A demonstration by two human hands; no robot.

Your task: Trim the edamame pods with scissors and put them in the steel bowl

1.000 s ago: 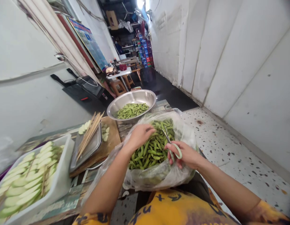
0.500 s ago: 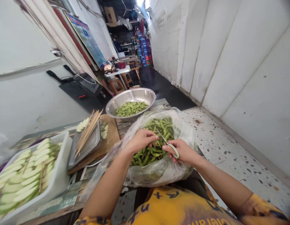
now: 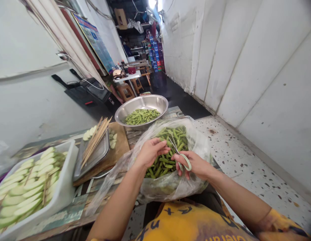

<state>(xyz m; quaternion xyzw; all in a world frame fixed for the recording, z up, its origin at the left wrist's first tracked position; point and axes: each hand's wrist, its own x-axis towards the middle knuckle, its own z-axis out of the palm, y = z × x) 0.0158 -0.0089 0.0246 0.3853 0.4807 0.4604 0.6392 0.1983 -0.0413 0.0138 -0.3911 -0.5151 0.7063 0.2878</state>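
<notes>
My right hand is closed round a pair of scissors with pale green handles. The scissor blades are spread apart and point up and away over the pods. To their left, my left hand has its thumb and fingers bent together in a pinch. Whatever lies between those fingertips is hidden or too small to name. Beneath both hands, green soybean pods fill a clear plastic bag with its mouth wide apart. Behind the bag, a steel basin holds more green pods.
On the left, a white tub holds skewered pale green slices. Wooden skewers lie across a metal tray beside a cutting board. A white wall runs along the right, above a speckled floor.
The scissor blades have gone from closed to spread. My left hand has turned slightly, with its thumb now more in view. The bag and basin stay about where they were.
</notes>
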